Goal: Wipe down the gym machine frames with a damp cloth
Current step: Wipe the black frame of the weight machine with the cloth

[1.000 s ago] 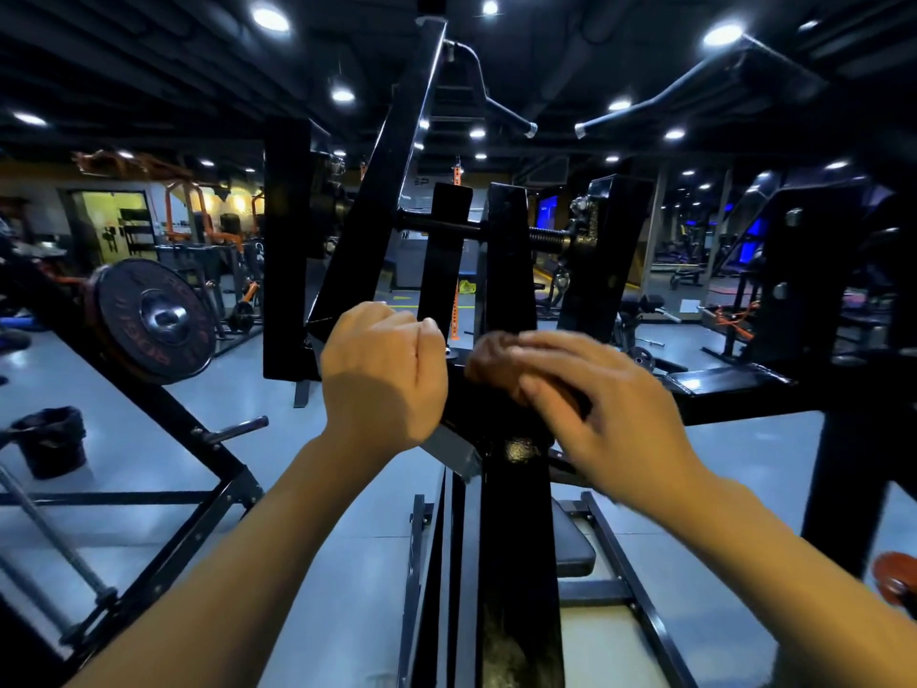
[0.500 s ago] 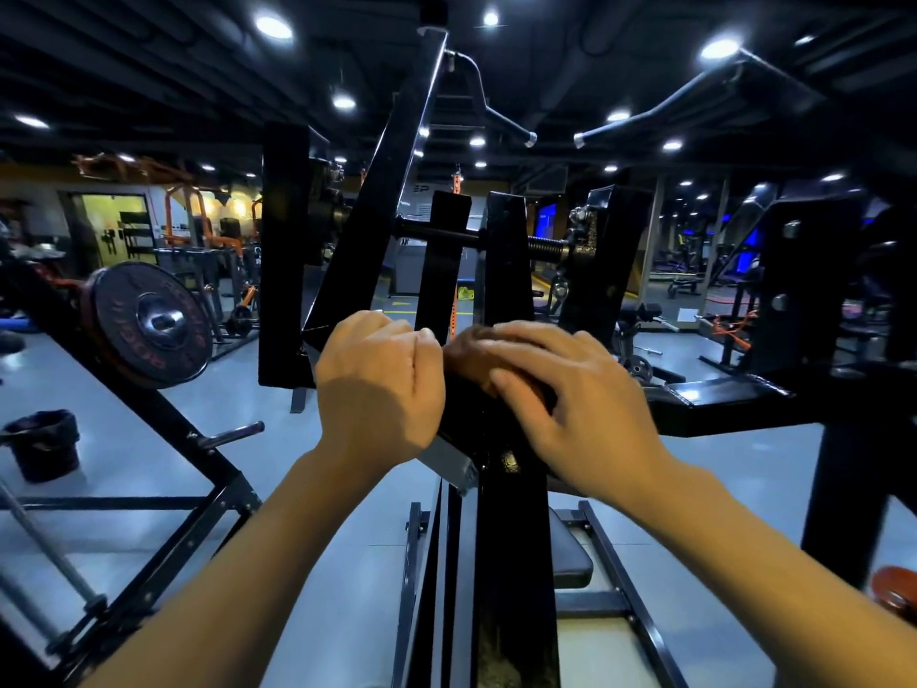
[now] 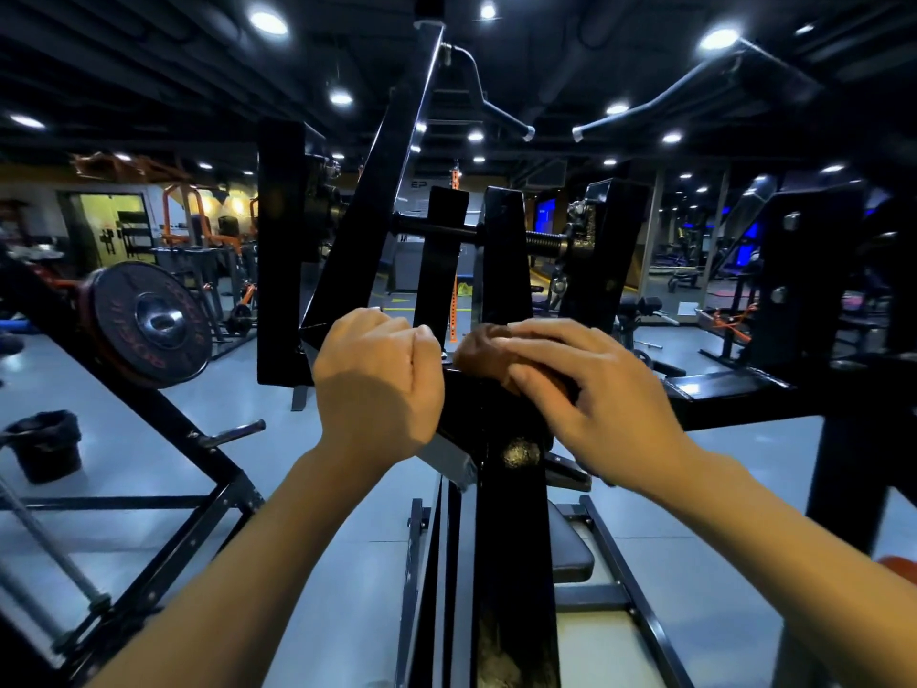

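Wiping is going on at the top of a black frame (image 3: 513, 538), where its upright post is meeting a cross member. The right hand (image 3: 590, 389) is lying flat with fingers spread, pressing a brown cloth (image 3: 484, 347) onto that joint. The left hand (image 3: 379, 384) is curling into a loose fist just beside the cloth, apparently gripping a frame edge for support; what it is grasping is hidden. Progress is hard to judge: the post below is showing a dull, scuffed patch near the bottom, so it is probably awaiting attention. The slanted beams above, the plate-loaded rack (image 3: 149, 322) on the left and the machines beyond are likely waiting too, leaving most of the job ahead.
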`<action>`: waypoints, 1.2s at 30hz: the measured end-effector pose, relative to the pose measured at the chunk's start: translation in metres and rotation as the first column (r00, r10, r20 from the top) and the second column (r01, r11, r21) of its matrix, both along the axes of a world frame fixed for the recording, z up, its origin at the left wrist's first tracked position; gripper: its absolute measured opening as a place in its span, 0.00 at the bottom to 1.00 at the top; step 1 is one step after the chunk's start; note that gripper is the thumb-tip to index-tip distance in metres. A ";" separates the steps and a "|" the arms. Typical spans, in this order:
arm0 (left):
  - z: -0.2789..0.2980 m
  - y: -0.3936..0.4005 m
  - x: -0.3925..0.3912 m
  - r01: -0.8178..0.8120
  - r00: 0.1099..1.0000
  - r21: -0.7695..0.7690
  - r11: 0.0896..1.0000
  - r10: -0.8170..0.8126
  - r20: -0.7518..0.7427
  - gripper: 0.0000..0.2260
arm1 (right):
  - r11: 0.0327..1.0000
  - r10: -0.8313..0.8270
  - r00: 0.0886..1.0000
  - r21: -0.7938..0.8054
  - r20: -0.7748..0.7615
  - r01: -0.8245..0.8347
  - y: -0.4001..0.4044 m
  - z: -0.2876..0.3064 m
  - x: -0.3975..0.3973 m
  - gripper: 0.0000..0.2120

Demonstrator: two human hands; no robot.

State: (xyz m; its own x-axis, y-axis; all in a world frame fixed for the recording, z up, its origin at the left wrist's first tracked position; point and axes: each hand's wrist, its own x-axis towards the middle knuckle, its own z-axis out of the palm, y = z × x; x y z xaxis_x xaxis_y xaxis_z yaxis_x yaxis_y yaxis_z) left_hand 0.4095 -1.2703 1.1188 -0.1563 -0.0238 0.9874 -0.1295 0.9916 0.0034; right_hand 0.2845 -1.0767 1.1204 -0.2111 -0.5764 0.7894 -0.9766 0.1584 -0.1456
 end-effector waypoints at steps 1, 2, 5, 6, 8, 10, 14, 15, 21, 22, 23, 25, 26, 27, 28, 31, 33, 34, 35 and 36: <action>0.001 0.000 -0.001 0.000 1.000 0.004 1.000 0.000 0.007 0.22 | 0.999 -0.029 0.999 -0.020 0.026 0.030 -0.006 0.008 -0.006 0.16; 0.000 -0.001 0.000 0.003 1.000 0.010 1.000 -0.003 0.024 0.22 | 0.997 -0.049 0.998 -0.050 0.049 0.052 -0.014 0.013 -0.008 0.16; 0.000 -0.002 0.000 -0.002 0.999 0.020 1.000 0.001 0.041 0.23 | 0.994 -0.073 0.997 -0.075 0.036 0.075 -0.029 0.015 0.002 0.15; -0.001 -0.002 0.000 0.003 0.999 0.019 1.000 -0.004 0.031 0.23 | 0.997 -0.051 0.999 -0.055 0.006 0.052 -0.024 0.009 0.007 0.16; -0.002 -0.001 -0.001 0.016 1.000 0.019 1.000 -0.016 0.014 0.22 | 0.999 0.037 0.999 -0.014 -0.002 -0.037 -0.007 -0.002 0.008 0.16; -0.002 0.000 -0.001 0.025 1.000 0.020 0.999 -0.025 -0.003 0.22 | 0.998 0.055 0.998 -0.027 0.028 -0.055 0.001 0.002 -0.008 0.16; -0.001 0.000 -0.001 0.035 0.999 0.005 0.999 -0.034 -0.013 0.22 | 0.993 -0.021 0.990 -0.109 0.137 0.036 -0.020 0.025 -0.036 0.16; -0.002 0.000 -0.001 0.039 0.999 0.008 0.999 -0.039 -0.013 0.22 | 0.994 -0.020 0.992 -0.101 0.127 0.033 -0.022 0.024 -0.034 0.16; -0.003 0.000 -0.003 0.033 0.998 0.009 0.999 -0.033 -0.044 0.22 | 0.999 0.016 1.000 0.033 -0.010 -0.015 0.007 0.013 -0.017 0.15; -0.003 0.000 -0.003 0.029 0.999 0.010 1.000 -0.029 -0.041 0.22 | 1.000 -0.013 1.000 0.017 -0.013 0.013 0.001 0.020 -0.021 0.14; -0.003 -0.001 -0.003 0.032 0.999 0.010 0.999 -0.031 -0.033 0.22 | 0.999 -0.047 0.999 -0.009 -0.003 0.047 -0.007 0.027 -0.025 0.14; -0.002 -0.001 -0.002 0.044 0.999 0.006 0.999 -0.044 -0.018 0.22 | 0.996 -0.068 0.998 -0.063 0.015 0.069 -0.028 0.037 -0.024 0.14; -0.002 -0.001 -0.002 0.042 0.999 0.009 0.999 -0.042 -0.011 0.22 | 0.996 -0.065 0.998 -0.066 0.005 0.065 -0.035 0.038 -0.019 0.14; -0.002 -0.002 -0.001 0.035 0.999 0.011 0.999 -0.035 -0.008 0.22 | 0.997 -0.071 0.997 -0.046 -0.033 0.069 -0.037 0.035 -0.012 0.14; -0.002 -0.001 -0.001 0.030 1.000 0.011 1.000 -0.029 -0.006 0.22 | 0.998 -0.068 0.994 -0.009 -0.086 0.067 -0.033 0.030 -0.006 0.15; -0.001 0.003 0.000 0.021 1.000 0.008 1.000 -0.021 -0.019 0.21 | 0.999 -0.011 0.993 0.042 -0.114 0.016 -0.008 0.020 -0.009 0.17; 0.001 0.005 0.001 0.025 0.999 0.011 1.000 -0.024 -0.023 0.21 | 0.998 -0.068 0.996 0.009 -0.051 0.069 -0.010 0.033 -0.029 0.16; 0.001 0.006 0.002 0.035 0.999 0.010 0.999 -0.034 -0.015 0.21 | 0.996 -0.085 0.996 -0.014 -0.017 0.084 -0.016 0.040 -0.036 0.15; 0.002 0.006 0.003 0.040 0.999 0.010 0.999 -0.040 -0.007 0.21 | 0.996 -0.076 0.997 -0.038 0.004 0.076 -0.026 0.043 -0.038 0.15; 0.002 0.007 0.003 0.036 0.999 0.012 0.999 -0.036 -0.003 0.21 | 0.997 -0.060 0.998 -0.054 0.015 0.061 -0.036 0.043 -0.036 0.14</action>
State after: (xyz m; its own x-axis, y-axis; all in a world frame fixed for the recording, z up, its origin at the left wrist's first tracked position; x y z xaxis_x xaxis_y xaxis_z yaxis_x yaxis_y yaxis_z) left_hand 0.4128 -1.2636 1.1212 -0.1547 -0.0303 0.9875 -0.0941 0.9954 0.0158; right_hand 0.2483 -1.1129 1.1634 -0.2552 -0.5186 0.8161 -0.9633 0.2087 -0.1686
